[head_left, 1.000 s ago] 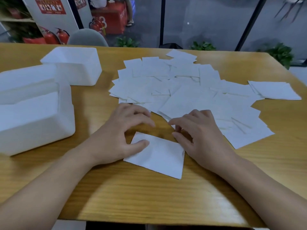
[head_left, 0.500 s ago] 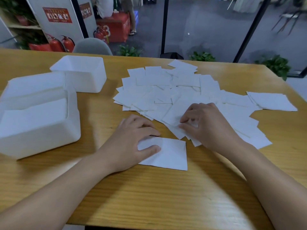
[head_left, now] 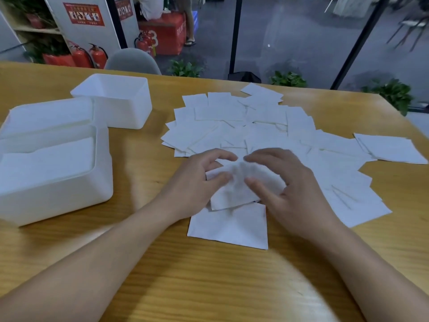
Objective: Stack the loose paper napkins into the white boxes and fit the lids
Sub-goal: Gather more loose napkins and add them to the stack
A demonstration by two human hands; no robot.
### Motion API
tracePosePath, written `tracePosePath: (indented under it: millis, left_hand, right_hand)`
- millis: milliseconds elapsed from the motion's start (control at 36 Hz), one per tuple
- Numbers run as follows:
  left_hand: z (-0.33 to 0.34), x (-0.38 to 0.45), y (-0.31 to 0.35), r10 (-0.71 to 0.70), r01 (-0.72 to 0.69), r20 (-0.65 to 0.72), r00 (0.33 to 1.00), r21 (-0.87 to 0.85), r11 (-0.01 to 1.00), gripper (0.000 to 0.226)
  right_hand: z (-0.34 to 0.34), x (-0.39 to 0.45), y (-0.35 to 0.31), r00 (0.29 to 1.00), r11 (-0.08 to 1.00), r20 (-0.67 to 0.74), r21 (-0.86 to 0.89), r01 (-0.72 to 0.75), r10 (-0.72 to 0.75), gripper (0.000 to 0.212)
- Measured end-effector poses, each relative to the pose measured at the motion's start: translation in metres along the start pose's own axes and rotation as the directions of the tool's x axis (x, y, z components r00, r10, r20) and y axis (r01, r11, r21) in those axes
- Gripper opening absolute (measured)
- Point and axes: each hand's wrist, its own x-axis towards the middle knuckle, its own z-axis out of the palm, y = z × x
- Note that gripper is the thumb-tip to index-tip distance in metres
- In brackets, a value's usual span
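Loose white napkins [head_left: 234, 119] lay fanned across the table; one blurred napkin [head_left: 234, 187] sat over a flat one [head_left: 229, 228]. Two open white boxes [head_left: 53, 173] [head_left: 116, 101] stood left

My work surface was a wooden table [head_left: 162, 275] with a yellowish grain. On its left side sat a large white box [head_left: 55, 173], and just behind it a smaller white box [head_left: 116, 101], open at the top, the two touching or nearly so. Across the middle and right, a loose spread of white paper napkins [head_left: 232, 122] lay flat and overlapping. A small stack of napkins [head_left: 392, 148] lay at the right end. Nearest me, a single napkin [head_left: 228, 226] lay flat on the wood.
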Motion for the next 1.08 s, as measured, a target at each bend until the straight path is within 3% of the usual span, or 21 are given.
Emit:
tracePosePath:
  millis: [111,250,417,556,694,833,1083]
  left_hand:
    - [-0.004,-0.004,0.003,0.059,-0.056,0.071,0.996,-0.053,0.997,0.020]
    - [-0.016,-0.008,0.006,0.053,-0.045,0.060,0.997,-0.139,0.989,0.012]
    - [-0.024,-0.015,-0.001,0.016,-0.009,0.122,0.992,-0.063,0.998,0.013]
    - [-0.031,-0.019,-0.004,0.009,-0.037,0.169,0.986,0.167,0.985,0.023]
    - [-0.033,-0.022,-0.003,-0.002,-0.053,0.227,0.974,0.234,0.971,0.032]
    - [-0.034,-0.022,-0.006,-0.009,-0.062,0.229,0.973,0.300,0.952,0.034]
    - [-0.029,-0.022,-0.005,-0.012,-0.085,0.238,0.971,0.395,0.915,0.040]
  right_hand:
    - [-0.005,0.004,0.009,0.997,0.996,0.054,-0.081,-0.047,0.052,0.044]
    - [-0.009,0.000,0.010,0.980,0.976,0.066,0.097,-0.196,0.190,0.023]
    - [-0.011,-0.013,0.009,0.962,0.939,0.166,0.234,-0.253,0.217,0.025]
    - [-0.008,-0.023,0.003,0.952,0.940,0.208,0.213,-0.267,0.223,0.033]
    - [-0.009,-0.026,0.000,0.943,0.949,0.279,0.200,-0.244,0.183,0.037]
    - [-0.005,-0.026,0.003,0.952,0.974,0.255,0.105,-0.203,0.171,0.028]
    - [-0.006,-0.027,0.008,0.949,0.987,0.275,-0.017,-0.157,0.156,0.037]
